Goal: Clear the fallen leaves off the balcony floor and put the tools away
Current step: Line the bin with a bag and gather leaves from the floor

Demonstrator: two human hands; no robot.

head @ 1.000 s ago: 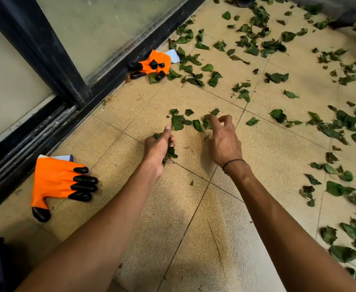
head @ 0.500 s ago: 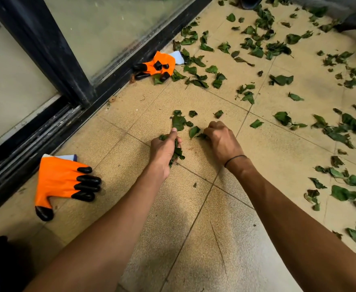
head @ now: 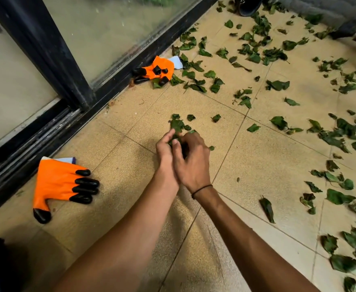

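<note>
Green fallen leaves [head: 276, 85] lie scattered over the beige tiled balcony floor [head: 257, 161], thickest toward the far right. My left hand [head: 166, 152] and my right hand [head: 194, 163] are pressed together at the middle of the floor, both curled round a small bunch of leaves [head: 176, 128] that sticks out above the fingers. An orange glove with black claw fingertips [head: 57, 184] lies flat at the left. A second orange claw glove [head: 158, 69] lies crumpled by the door track among leaves.
A black-framed sliding glass door [head: 71, 66] and its track run along the left side. A dark shoe or pot [head: 248, 7] stands at the far end. A grey wall base [head: 331, 9] is at the top right.
My right hand has swept its leaves leftward and now meets the left hand; the two were apart before. The bunch of leaves is gathered between both hands.
</note>
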